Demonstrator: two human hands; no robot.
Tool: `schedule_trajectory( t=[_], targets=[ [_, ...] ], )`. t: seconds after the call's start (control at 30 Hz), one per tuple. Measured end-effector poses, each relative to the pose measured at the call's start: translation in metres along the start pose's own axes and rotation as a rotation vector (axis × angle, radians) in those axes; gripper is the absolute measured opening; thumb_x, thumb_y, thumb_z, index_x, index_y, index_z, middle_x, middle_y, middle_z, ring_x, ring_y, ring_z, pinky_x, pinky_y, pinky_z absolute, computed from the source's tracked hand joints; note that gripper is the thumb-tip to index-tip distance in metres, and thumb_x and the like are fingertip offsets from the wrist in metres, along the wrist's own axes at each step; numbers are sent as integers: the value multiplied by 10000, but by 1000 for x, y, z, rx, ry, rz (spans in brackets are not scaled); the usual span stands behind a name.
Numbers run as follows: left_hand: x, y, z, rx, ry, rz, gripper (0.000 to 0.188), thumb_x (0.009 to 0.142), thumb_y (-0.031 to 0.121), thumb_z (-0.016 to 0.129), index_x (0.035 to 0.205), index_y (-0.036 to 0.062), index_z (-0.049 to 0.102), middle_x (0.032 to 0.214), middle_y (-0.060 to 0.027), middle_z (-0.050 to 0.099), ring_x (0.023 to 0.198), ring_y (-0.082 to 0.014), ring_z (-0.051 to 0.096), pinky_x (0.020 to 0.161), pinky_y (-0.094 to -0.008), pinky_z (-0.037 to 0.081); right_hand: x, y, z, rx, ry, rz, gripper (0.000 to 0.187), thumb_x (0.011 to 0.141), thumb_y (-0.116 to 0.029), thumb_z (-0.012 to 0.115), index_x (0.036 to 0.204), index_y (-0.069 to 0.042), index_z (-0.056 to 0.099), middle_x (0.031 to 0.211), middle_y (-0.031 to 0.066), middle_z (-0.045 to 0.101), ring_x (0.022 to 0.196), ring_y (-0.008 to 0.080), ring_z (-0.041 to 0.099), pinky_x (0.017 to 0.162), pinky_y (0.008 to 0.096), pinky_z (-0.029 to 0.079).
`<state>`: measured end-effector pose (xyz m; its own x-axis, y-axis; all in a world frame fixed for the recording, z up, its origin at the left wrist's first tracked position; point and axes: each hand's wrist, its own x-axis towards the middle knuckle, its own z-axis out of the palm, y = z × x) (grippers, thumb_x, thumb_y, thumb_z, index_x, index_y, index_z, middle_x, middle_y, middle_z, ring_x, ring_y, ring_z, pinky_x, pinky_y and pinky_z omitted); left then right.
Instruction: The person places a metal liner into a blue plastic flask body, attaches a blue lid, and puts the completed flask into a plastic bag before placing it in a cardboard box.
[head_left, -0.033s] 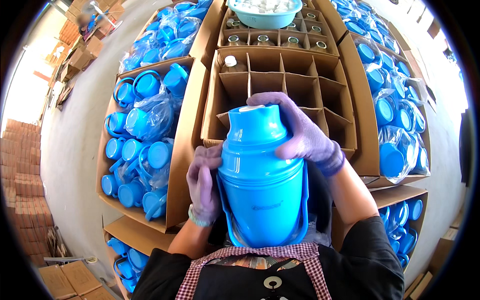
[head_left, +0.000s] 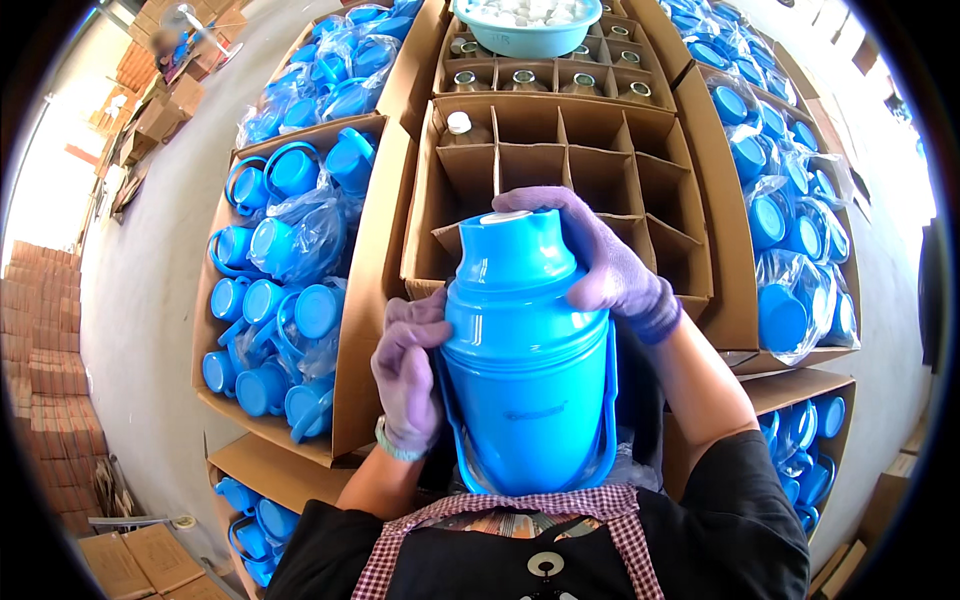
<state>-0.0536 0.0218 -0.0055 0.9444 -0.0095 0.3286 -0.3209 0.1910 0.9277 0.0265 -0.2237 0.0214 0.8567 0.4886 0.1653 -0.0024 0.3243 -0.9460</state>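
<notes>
A glossy blue thermos jug (head_left: 525,340) stands in front of my chest, its spout end toward the carton and a white stopper (head_left: 506,217) in its mouth. My right hand (head_left: 615,265), in a purple glove, grips the neck, with fingers over the top and the thumb on the shoulder. At the jug's left side my left hand (head_left: 408,365), also gloved, steadies it with bent fingers against the shoulder. A blue carrying handle hangs down along both sides of the body. The jug's base is partly hidden near my checked apron (head_left: 480,508).
Ahead is a divided carton (head_left: 560,118) with one white-capped bottle (head_left: 462,130). Behind it, another carton holds silvery bottles (head_left: 523,80) under a light-blue basin (head_left: 530,38) of white pieces. Cartons of blue jug parts (head_left: 265,300) flank both sides.
My right thumb has slid slightly right along the jug's shoulder. My left hand's fingers have shifted a little; the jug stays nearly in place.
</notes>
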Motion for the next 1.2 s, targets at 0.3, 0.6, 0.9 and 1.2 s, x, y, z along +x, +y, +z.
schedule_trajectory(
  t=[0.3, 0.6, 0.9, 1.2],
  targets=[
    [-3, 52, 22, 522, -127, 219, 386, 836, 245, 834, 1149, 42, 739, 1048, -97, 587, 992, -251, 573, 906, -389, 482, 3, 35, -12, 337, -110, -49, 1153, 677, -647, 874, 1562, -122, 354, 1618, 216, 337, 1463, 394, 399, 1192, 537, 363],
    [72, -44, -41, -560, -572, -851, 413, 1020, 184, 641, 1381, -5, 567, 1261, -113, 686, 1160, -175, 660, 941, -313, 587, -33, -113, 121, -1353, -75, -55, 839, 768, -429, 877, 1457, -101, 528, 1404, 223, 574, 1386, 454, 495, 1076, 503, 484],
    [45, -7, 41, -647, -573, -710, 689, 906, 452, 773, 1397, 17, 562, 1249, -111, 698, 1099, -204, 691, 1018, -371, 548, -10, -147, 67, -333, -446, -194, 1189, 678, -583, 886, 1563, 10, 357, 1192, 157, 688, 1112, 278, 676, 1029, 410, 495],
    [-15, -22, 7, -273, -997, -263, 566, 981, 319, 700, 1421, 0, 541, 1201, -140, 713, 1066, -209, 700, 948, -319, 576, -117, -185, 190, -839, -585, -451, 1040, 586, -500, 975, 1408, -8, 570, 1156, 174, 701, 1044, 361, 714, 917, 413, 582]
  ],
)
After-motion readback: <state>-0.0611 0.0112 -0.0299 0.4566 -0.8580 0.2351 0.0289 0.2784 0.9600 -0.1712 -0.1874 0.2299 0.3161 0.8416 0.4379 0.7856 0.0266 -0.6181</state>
